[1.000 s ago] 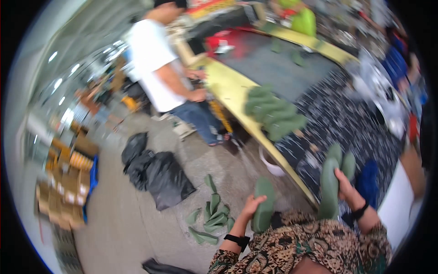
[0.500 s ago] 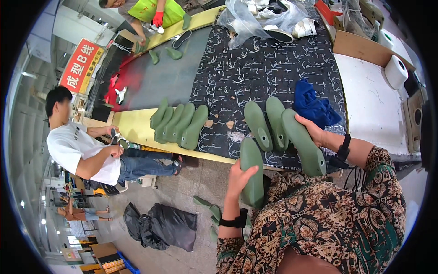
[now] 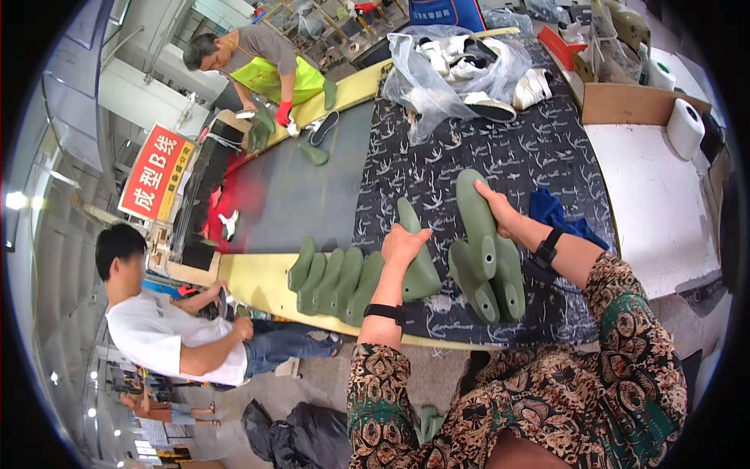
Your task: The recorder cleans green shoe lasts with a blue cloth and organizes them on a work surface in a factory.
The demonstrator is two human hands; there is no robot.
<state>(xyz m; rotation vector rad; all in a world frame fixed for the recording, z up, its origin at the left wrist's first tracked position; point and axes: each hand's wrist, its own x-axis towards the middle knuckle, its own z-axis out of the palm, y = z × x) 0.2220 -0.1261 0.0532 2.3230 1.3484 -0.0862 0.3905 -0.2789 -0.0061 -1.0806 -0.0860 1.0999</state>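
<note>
My left hand (image 3: 405, 245) is wrapped round a green shoe last (image 3: 423, 275), which it holds at the dark patterned table top beside a row of several green shoe lasts (image 3: 328, 280). Another green shoe last (image 3: 474, 213) is in my right hand (image 3: 502, 213), its toe pointing away from me. That one covers part of two lasts lying side by side, a left one (image 3: 469, 283) and a right one (image 3: 510, 280). Whether it touches them I cannot tell. Beyond my right wrist lies a crumpled blue cloth (image 3: 551, 209).
White shoes in a clear plastic bag (image 3: 426, 94) occupy the table's far end. A cardboard box (image 3: 637, 103) and white thread cones (image 3: 684, 127) stand at right. One person (image 3: 168, 332) stands at left; another in a green apron (image 3: 273, 78) works at the far left.
Both hands have moved forward over the table with their lasts. The left last came up from near my body toward the row; the right one now overlaps the pair. My view has shifted.
</note>
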